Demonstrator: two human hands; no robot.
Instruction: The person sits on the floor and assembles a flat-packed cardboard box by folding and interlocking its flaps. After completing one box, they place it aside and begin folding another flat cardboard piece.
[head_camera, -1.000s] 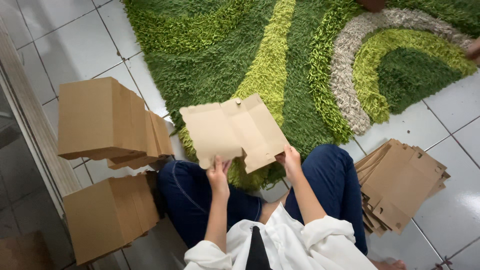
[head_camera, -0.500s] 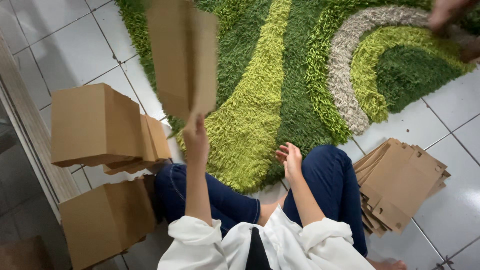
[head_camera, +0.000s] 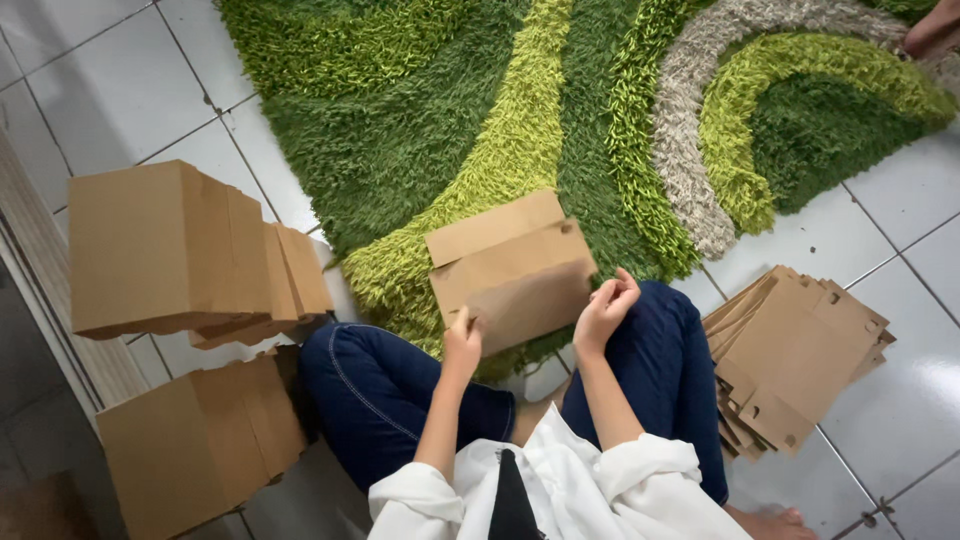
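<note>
Lowered from its raised position half a second ago, the flat cardboard piece (head_camera: 510, 268) now lies over the green rug's (head_camera: 400, 130) near edge above the knees, the left hand (head_camera: 462, 345) pinching its lower left corner while the right hand (head_camera: 605, 310), fingers loosely curled, touches its right edge.

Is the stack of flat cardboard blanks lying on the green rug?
No, the stack of flat cardboard blanks lies on the white tile floor, beside the person's right knee.
</note>
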